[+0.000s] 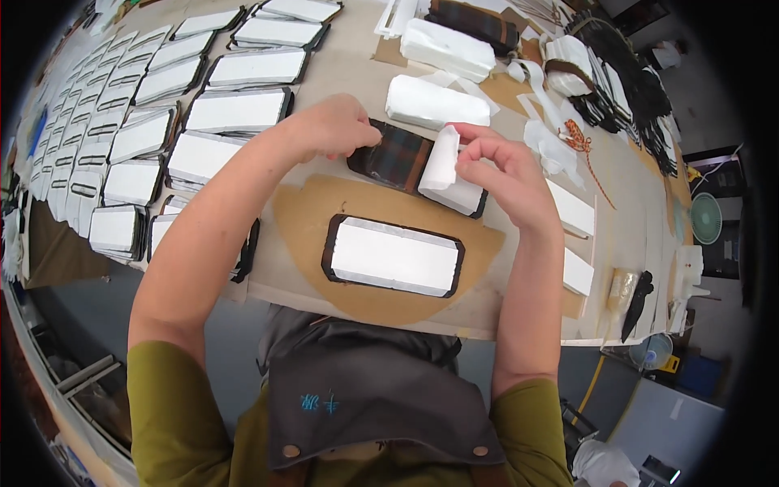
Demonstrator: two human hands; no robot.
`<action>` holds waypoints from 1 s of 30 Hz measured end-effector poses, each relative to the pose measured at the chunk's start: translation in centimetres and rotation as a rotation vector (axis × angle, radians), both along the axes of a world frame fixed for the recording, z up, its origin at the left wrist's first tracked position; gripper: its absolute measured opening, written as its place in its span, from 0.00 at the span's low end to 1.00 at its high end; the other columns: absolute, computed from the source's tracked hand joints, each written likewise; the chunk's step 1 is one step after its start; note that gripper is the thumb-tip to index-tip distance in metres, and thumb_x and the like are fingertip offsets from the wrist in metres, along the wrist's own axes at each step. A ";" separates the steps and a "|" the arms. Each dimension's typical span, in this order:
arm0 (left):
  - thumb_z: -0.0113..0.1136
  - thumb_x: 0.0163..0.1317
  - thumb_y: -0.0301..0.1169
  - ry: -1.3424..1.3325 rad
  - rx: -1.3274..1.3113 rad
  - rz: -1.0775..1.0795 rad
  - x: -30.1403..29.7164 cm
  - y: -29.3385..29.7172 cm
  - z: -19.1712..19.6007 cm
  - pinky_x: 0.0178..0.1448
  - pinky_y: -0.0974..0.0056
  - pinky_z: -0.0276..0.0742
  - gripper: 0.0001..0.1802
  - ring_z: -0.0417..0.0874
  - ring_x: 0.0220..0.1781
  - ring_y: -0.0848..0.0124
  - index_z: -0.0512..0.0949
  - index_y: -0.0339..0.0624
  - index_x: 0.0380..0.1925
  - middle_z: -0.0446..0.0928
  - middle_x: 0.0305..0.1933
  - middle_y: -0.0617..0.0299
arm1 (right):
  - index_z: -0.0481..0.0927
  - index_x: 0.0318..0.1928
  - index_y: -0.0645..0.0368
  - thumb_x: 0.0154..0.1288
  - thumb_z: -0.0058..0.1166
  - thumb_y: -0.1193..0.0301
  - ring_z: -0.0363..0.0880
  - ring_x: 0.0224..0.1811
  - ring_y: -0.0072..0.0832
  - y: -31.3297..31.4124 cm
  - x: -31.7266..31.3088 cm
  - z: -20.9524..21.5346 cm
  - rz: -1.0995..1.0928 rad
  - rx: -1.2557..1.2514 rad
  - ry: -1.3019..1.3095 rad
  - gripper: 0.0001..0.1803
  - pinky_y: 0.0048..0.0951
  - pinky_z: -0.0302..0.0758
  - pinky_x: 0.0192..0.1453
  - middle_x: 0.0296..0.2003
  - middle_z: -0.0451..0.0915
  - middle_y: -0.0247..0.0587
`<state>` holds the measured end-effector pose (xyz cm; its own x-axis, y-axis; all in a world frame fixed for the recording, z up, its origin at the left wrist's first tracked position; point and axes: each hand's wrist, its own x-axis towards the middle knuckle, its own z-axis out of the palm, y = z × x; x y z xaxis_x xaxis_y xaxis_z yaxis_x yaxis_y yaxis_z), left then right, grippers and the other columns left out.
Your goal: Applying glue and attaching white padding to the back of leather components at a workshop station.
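Head view. Left hand presses down on the left end of a dark plaid pouch lying on the table, fingers curled and bearing on its edge. Right hand pinches a white backing sheet between thumb and fingertips, fingers narrow, the sheet bent up from the pouch's right half; whether it is being peeled off or laid on, I cannot tell.

Just in front, near the body, a second piece with a dark rim and a white face lies flat on a tan cardboard mat, untouched.

To the left, rows of finished white-faced pieces cover the table, many stacked. Judging from that, most of the batch looks done.

Beyond the hands lie white wrapped bundles; at far right, a heap of black straps, which suggests more material is still waiting.
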<state>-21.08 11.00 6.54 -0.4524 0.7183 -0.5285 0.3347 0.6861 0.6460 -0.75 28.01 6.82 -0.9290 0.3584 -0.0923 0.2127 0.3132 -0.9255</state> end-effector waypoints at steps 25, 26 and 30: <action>0.61 0.60 0.32 0.031 0.246 0.004 0.0 -1.1 -3.5 0.31 0.69 0.73 0.10 0.74 0.27 0.78 0.82 0.34 0.30 0.78 0.26 0.66 | 0.82 0.28 0.60 0.58 0.61 0.70 0.75 0.63 0.35 -3.1 -5.0 -2.7 0.161 0.178 -0.033 0.06 0.37 0.74 0.64 0.65 0.74 0.45; 0.61 0.60 0.32 0.051 0.237 0.005 0.1 -1.2 -3.5 0.32 0.69 0.73 0.10 0.74 0.27 0.78 0.82 0.34 0.31 0.78 0.26 0.66 | 0.82 0.28 0.60 0.58 0.61 0.70 0.75 0.62 0.35 -3.2 -5.0 -2.6 0.172 0.146 -0.047 0.06 0.37 0.74 0.64 0.65 0.74 0.46; 0.61 0.60 0.32 0.058 0.248 0.011 0.2 -1.3 -3.6 0.32 0.69 0.74 0.10 0.75 0.27 0.77 0.82 0.35 0.31 0.78 0.26 0.66 | 0.83 0.29 0.60 0.59 0.62 0.70 0.74 0.64 0.37 -3.4 -5.1 -3.6 0.187 0.262 0.002 0.06 0.38 0.74 0.64 0.65 0.74 0.47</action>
